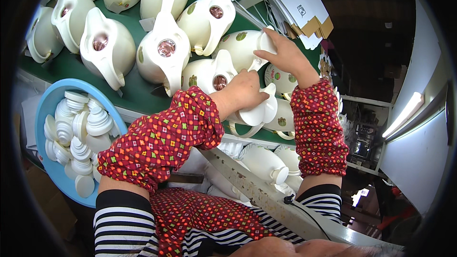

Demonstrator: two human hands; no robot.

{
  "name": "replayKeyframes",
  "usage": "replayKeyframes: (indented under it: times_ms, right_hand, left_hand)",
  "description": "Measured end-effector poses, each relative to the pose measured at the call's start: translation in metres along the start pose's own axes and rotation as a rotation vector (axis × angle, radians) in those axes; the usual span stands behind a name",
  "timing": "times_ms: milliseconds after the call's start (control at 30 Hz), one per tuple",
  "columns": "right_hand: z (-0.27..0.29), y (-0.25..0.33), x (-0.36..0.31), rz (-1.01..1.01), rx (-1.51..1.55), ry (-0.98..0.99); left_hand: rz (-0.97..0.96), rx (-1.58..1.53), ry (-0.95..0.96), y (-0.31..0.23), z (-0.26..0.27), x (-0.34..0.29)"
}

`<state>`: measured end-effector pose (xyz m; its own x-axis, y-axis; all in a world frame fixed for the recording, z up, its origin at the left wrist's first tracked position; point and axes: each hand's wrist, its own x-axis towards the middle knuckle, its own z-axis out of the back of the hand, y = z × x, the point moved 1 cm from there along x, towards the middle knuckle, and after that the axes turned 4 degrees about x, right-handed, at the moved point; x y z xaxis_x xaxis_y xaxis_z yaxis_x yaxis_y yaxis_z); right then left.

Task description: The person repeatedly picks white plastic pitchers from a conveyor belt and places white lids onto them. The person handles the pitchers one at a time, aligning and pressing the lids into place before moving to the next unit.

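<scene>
Cream vacuum jugs with silvery pink linings stand close together before me. My right hand (pixel 285 54) spans the white lid (pixel 267 43) of a jug (pixel 240 45) with a green print, thumb and fingertips at its two sides. Lower and further left, my left hand (pixel 241 91) is closed at a white jug top (pixel 257 113); the hand hides whatever its fingers hold. Just beside the left hand is an uncovered jug (pixel 204 74), its lining (pixel 219 82) showing. Another uncovered jug (pixel 163 52) stands to the left.
A blue basin (pixel 45 90) at the left holds many white ribbed stoppers (pixel 81 150). The jugs rest on a green surface (pixel 143 97). More white jugs (pixel 264 159) lie below, behind a worn metal bar (pixel 247 185). Flattened cartons (pixel 300 7) are at the far right.
</scene>
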<state>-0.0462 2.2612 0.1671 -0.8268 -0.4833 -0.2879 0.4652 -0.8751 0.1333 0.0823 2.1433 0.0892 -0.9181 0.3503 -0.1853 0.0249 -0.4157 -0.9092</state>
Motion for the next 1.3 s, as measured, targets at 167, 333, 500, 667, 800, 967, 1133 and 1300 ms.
replayKeyframes:
  times_ms: [167, 333, 500, 667, 800, 967, 1133, 1300]
  right_hand:
    - [0.002, -0.007, -0.004, 0.228, -0.02, -0.014]
    - [0.002, -0.012, -0.005, 0.351, -0.101, 0.008]
    - [0.006, -0.003, -0.002, 0.118, -0.194, -0.024]
    - [0.01, 0.019, 0.003, -0.143, -0.247, -0.06]
    - [0.001, -0.02, -0.008, 0.217, -0.192, -0.1]
    - [0.016, 0.019, 0.002, -0.36, -0.328, -0.04]
    - [-0.006, -0.01, -0.004, -0.07, -0.231, -0.031]
    - [0.005, 0.0, -0.009, 0.013, -0.265, -0.085]
  left_hand:
    - [-0.024, 0.031, 0.033, -0.002, 0.003, 0.0]
    - [0.013, 0.001, 0.045, 0.002, 0.0, 0.003]
    - [-0.004, 0.038, 0.058, -0.003, 0.001, 0.002]
    - [0.011, 0.032, 0.036, 0.0, 0.004, 0.002]
    - [-0.007, 0.03, 0.066, -0.004, 0.0, 0.006]
    - [0.019, 0.039, 0.062, 0.001, 0.003, 0.004]
    - [0.0, 0.047, 0.072, -0.002, -0.002, 0.006]
    - [-0.01, 0.05, 0.058, 0.001, -0.004, 0.008]
